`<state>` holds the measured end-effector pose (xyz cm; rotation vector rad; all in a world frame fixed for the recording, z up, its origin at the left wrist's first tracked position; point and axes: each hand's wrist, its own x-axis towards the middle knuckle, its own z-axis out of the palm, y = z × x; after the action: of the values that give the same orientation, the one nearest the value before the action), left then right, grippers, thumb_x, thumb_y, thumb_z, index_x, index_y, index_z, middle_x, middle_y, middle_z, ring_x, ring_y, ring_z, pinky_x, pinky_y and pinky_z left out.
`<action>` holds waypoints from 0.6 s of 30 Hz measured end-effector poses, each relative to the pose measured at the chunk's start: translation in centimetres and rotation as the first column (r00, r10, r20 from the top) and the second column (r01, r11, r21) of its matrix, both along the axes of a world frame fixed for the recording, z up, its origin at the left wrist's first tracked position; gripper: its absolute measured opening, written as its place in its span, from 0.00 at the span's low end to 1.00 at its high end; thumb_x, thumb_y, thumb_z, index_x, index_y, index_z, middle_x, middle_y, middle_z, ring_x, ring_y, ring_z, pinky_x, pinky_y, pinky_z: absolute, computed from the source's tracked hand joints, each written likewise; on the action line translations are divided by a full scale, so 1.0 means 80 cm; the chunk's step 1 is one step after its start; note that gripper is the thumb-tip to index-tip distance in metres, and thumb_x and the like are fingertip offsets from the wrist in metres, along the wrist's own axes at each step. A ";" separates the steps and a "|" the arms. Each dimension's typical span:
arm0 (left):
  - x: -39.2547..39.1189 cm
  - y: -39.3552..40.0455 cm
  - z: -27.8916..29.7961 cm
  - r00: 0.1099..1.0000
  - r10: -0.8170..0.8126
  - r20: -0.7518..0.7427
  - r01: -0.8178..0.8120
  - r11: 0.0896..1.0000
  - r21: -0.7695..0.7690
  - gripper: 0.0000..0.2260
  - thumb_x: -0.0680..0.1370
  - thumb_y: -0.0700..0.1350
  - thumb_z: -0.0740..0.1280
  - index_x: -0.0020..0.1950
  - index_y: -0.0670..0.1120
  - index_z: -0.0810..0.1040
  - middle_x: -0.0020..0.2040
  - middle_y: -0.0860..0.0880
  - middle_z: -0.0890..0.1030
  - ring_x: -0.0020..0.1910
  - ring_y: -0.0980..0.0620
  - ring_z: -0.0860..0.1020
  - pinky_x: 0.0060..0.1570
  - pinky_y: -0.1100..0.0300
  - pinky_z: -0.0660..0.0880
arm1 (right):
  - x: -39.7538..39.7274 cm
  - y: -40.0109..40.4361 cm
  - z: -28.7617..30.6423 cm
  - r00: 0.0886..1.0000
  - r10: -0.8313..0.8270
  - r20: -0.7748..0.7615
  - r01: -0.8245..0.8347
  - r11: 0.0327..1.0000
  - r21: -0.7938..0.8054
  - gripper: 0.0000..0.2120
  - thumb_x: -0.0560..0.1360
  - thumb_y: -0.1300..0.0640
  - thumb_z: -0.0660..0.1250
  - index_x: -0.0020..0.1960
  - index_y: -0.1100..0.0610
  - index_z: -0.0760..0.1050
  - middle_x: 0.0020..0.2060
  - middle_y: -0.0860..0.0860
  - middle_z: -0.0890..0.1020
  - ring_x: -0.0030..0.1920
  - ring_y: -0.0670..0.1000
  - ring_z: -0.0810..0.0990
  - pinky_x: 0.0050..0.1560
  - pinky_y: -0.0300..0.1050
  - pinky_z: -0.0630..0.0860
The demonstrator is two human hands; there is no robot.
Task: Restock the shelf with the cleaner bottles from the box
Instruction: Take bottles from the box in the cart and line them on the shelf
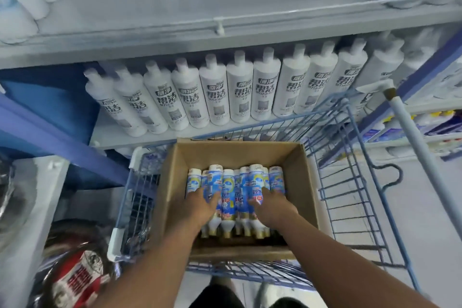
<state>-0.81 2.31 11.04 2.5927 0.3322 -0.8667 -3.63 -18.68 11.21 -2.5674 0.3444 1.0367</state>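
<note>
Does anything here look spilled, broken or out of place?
Nothing stands out. The blue-labelled cleaner bottles lie neatly in the cardboard box, and the white bottles line the shelf evenly.

Both forearms are bare, with no sleeves, watch or gloves showing. The left hand [200,204] and right hand [271,204] are ungloved. Dark shorts [217,297] show at the bottom edge.

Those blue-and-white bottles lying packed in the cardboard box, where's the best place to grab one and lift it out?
Probably round the middle of the body, from above. The cleaner bottles lie on their sides, tightly side by side in the box, necks toward the person, so only their upper surfaces are free. The left hand and right hand already reach down onto the labelled bodies that way.
</note>
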 end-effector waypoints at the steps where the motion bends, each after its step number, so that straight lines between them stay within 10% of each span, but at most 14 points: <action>1: 0.002 0.004 -0.015 0.999 0.022 -0.024 -0.023 1.000 -0.014 0.32 0.74 0.72 0.54 0.66 0.51 0.74 0.58 0.48 0.81 0.51 0.46 0.81 0.52 0.52 0.79 | 0.000 0.002 -0.012 0.998 -0.052 -0.018 0.053 0.999 0.011 0.34 0.80 0.35 0.51 0.79 0.54 0.59 0.75 0.59 0.65 0.72 0.63 0.66 0.69 0.60 0.69; 13: 0.016 0.014 -0.160 0.940 0.205 -0.271 -0.240 0.966 -0.099 0.30 0.74 0.60 0.70 0.71 0.46 0.71 0.66 0.46 0.78 0.64 0.44 0.76 0.58 0.59 0.72 | -0.004 0.015 -0.161 0.853 -0.469 -0.229 0.494 0.867 0.067 0.44 0.72 0.31 0.63 0.79 0.55 0.56 0.73 0.59 0.68 0.72 0.63 0.68 0.71 0.61 0.67; 18: 0.013 0.000 -0.203 0.908 0.295 -0.298 -0.330 0.941 -0.071 0.30 0.71 0.54 0.77 0.68 0.45 0.72 0.63 0.45 0.79 0.60 0.45 0.79 0.46 0.59 0.70 | -0.017 0.004 -0.231 0.785 -0.570 -0.242 0.594 0.804 0.032 0.51 0.58 0.23 0.64 0.73 0.50 0.63 0.67 0.54 0.74 0.66 0.57 0.74 0.66 0.57 0.74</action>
<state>0.24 2.32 -5.17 2.2187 0.7320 -1.1002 -5.02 -18.39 -7.27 -2.0236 1.0388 1.0506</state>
